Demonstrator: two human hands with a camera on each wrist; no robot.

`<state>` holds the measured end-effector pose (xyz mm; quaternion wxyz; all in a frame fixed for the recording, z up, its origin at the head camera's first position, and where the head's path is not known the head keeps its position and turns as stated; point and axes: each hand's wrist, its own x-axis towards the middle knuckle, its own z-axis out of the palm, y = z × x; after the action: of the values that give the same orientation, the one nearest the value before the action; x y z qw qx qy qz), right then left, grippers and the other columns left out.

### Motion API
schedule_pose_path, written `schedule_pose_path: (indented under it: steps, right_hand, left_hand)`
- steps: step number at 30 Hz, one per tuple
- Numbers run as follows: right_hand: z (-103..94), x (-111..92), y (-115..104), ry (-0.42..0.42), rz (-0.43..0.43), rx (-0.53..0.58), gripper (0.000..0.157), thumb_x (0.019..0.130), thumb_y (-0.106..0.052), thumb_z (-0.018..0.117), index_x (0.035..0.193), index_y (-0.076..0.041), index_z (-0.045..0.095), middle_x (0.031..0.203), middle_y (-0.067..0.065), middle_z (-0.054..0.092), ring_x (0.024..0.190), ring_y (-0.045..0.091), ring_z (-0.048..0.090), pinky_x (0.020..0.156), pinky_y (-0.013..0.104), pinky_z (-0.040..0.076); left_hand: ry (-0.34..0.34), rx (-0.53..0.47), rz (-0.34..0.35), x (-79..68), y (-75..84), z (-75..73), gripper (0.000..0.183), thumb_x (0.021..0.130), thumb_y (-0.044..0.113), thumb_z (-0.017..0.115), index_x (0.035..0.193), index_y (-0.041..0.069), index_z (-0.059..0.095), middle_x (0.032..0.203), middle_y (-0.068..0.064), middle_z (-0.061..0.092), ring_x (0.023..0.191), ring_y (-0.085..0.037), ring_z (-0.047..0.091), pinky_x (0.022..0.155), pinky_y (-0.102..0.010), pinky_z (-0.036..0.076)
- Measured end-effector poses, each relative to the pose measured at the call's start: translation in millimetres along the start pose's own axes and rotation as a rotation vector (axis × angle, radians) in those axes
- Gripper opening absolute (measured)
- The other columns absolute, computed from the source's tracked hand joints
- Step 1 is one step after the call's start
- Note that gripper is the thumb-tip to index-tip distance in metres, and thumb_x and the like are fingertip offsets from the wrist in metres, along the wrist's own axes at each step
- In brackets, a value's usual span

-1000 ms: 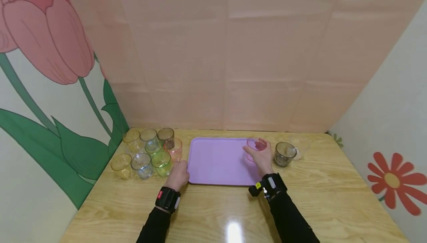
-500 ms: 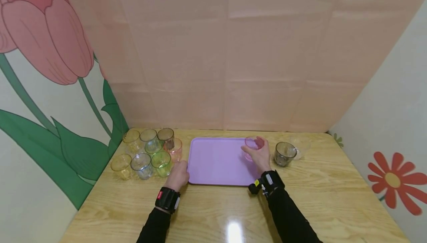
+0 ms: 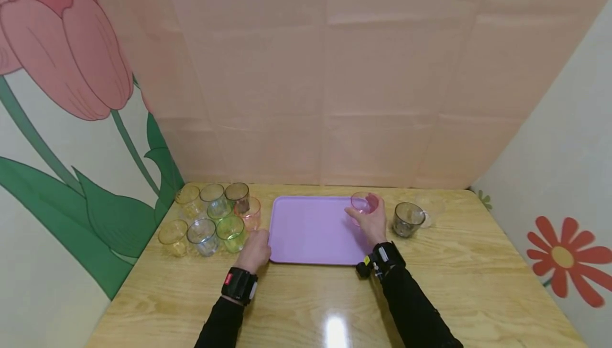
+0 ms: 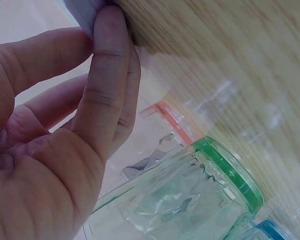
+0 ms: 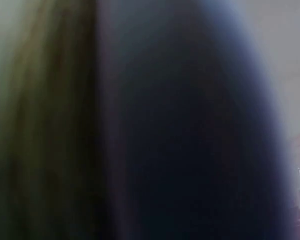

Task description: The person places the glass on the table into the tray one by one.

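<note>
My right hand (image 3: 373,220) grips a pink glass cup (image 3: 362,203) at the far right end of a purple tray (image 3: 311,231), fingers and thumb around its sides. The cup stands upright, its lower part partly behind the hand. At the tray's left edge, my left hand (image 3: 255,249) pinches the rim; in the left wrist view the thumb and fingers (image 4: 109,55) meet on the tray edge (image 4: 85,15). Close by that hand are a green glass cup (image 4: 175,200) and a red-rimmed one (image 4: 165,125). A dark blurred shape fills most of the right wrist view.
Several tinted glass cups, among them a blue one (image 3: 203,237) and a yellow one (image 3: 174,237), cluster left of the tray. Right of it stand a smoky grey cup (image 3: 408,220) and a clear one (image 3: 432,209). A pink-covered wall (image 3: 325,98) rises behind the table (image 3: 296,305).
The right hand and the pink cup have shifted slightly left and a touch farther back over the tray. The left hand keeps its hold on the tray edge.
</note>
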<state>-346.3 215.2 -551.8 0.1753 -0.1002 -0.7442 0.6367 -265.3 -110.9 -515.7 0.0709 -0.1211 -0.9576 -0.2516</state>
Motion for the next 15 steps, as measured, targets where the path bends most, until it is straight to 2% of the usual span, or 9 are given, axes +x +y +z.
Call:
schedule_pose_path:
  steps: [7, 11, 15]
  right_hand:
    - [-1.4, 4, -3, -0.040, 0.027, 0.015, 0.095, 0.071, -0.010, 0.087, 0.146, -0.003, 0.030, 0.149, 0.023, 0.039, 0.139, 0.035, 0.037, 0.116, 0.044, 0.032]
    - [-3.5, 5, -10, -0.076, 0.064, 0.002, 0.093, 0.075, -0.009, 0.084, 0.148, -0.003, 0.027, 0.149, 0.026, 0.037, 0.138, 0.038, 0.037, 0.115, 0.046, 0.032]
    - [-5.0, 8, -15, -0.088, 0.106, -0.020, 0.093, 0.076, -0.012, 0.084, 0.149, -0.006, 0.026, 0.150, 0.023, 0.037, 0.137, 0.036, 0.039, 0.113, 0.045, 0.036]
  left_hand:
    - [-0.013, 0.003, -0.020, 1.5, -0.9, 0.9, 0.014, 0.070, -0.012, 0.056, 0.067, 0.001, 0.060, 0.069, -0.012, 0.063, 0.064, -0.023, 0.058, 0.058, -0.038, 0.050]
    - [-0.001, 0.011, -0.008, 0.3, -1.1, 1.4, 0.014, 0.069, -0.012, 0.056, 0.066, 0.002, 0.059, 0.068, -0.012, 0.062, 0.063, -0.024, 0.059, 0.057, -0.038, 0.050]
    - [0.019, 0.020, 0.004, -1.0, -0.1, 1.1, 0.015, 0.068, -0.012, 0.057, 0.064, 0.003, 0.058, 0.067, -0.013, 0.063, 0.063, -0.027, 0.061, 0.057, -0.039, 0.050]
